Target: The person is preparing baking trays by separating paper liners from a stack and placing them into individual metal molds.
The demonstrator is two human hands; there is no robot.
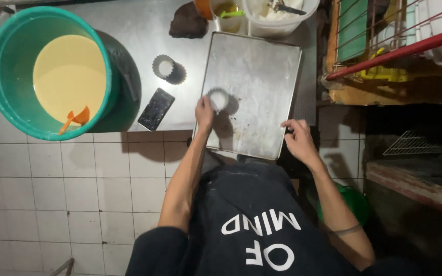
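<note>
A large metal baking tray (262,66) lies on the steel counter. My left hand (204,111) holds a small fluted mould (219,99) that stands on the tray near its front left part. My right hand (297,140) grips the tray's front right corner. A second fluted mould (166,68) stands on the counter to the left of the tray.
A green tub (6,92) of pale yellow batter with an orange scoop (75,119) sits at the left. A dark phone (156,109) lies near the counter's front edge. Containers (277,13) stand behind the tray. A wire rack (410,143) and a red bar (400,51) are at the right.
</note>
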